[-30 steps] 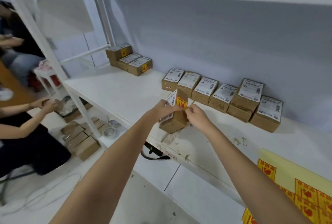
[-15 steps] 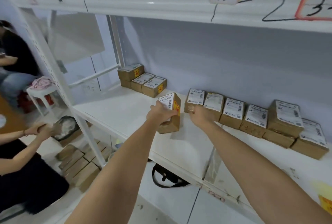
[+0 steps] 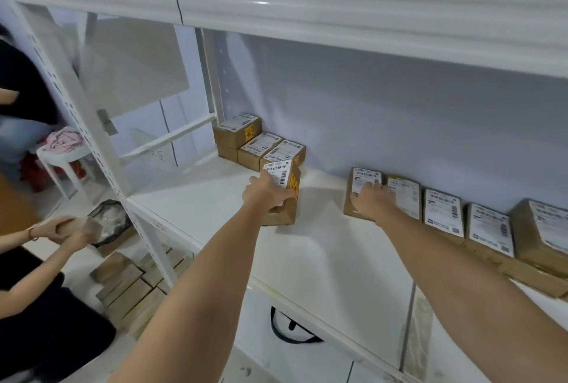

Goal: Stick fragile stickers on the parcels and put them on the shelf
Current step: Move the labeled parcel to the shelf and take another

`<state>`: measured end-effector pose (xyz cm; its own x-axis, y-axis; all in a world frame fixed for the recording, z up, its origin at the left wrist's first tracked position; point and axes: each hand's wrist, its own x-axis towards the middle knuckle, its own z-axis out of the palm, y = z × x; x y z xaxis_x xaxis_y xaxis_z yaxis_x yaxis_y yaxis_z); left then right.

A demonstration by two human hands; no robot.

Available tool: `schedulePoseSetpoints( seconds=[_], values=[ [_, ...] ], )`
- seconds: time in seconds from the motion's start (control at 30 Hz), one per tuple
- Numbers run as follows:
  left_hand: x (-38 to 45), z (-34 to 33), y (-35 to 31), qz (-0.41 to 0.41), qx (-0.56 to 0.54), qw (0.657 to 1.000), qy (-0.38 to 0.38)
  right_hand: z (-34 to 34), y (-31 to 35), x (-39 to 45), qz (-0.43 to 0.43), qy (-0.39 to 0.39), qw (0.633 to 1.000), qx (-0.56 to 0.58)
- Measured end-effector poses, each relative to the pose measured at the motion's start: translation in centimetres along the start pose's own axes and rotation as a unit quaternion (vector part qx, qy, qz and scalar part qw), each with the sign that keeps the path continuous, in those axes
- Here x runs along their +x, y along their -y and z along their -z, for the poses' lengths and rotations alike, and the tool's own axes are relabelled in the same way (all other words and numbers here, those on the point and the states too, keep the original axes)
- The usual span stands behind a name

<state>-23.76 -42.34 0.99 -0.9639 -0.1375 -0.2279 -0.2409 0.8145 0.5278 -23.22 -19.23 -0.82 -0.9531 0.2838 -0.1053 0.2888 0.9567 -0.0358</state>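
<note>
Left hand [image 3: 266, 191] grips cardboard parcel [image 3: 284, 198], tilted, just above white shelf [image 3: 322, 259], yellow-red fragile sticker [image 3: 295, 183] on its right face, barcode label on top. Right hand [image 3: 370, 202] rests on leftmost parcel [image 3: 356, 195] of row along far wall; whether fingers grip it, cannot tell. Stickered parcels [image 3: 258, 144] stacked at far-left corner. Second person's hands [image 3: 66, 229] at left.
</note>
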Motion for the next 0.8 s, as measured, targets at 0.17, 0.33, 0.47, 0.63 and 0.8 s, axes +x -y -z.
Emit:
schedulePoseSetpoints(
  seconds=[0.17, 0.33, 0.47, 0.63, 0.8],
  values=[
    [3.0, 1.3, 0.1, 0.006, 0.039, 0.999, -0.028, -0.3, 1.1, 2.6, -0.015, 0.021, 0.999, -0.048],
    [5.5, 2.0, -0.8, 0.004, 0.071, 0.996, -0.059, -2.5, 2.1, 3.5, -0.035, -0.013, 0.997, -0.066],
    [7.2, 2.1, -1.9, -0.012, 0.078, 0.994, -0.071, -3.8, 2.9, 3.5, -0.015, -0.053, 0.995, -0.082],
    [9.0, 2.5, -2.6, -0.045, 0.099, 0.99, -0.087, -3.7, 3.0, 4.6, 0.003, -0.047, 0.998, -0.049],
    [11.6, 4.6, -2.5, -0.061, 0.157, 0.981, -0.098, -3.1, 3.3, 6.0, -0.052, -0.026, 0.998, 0.024]
  ],
)
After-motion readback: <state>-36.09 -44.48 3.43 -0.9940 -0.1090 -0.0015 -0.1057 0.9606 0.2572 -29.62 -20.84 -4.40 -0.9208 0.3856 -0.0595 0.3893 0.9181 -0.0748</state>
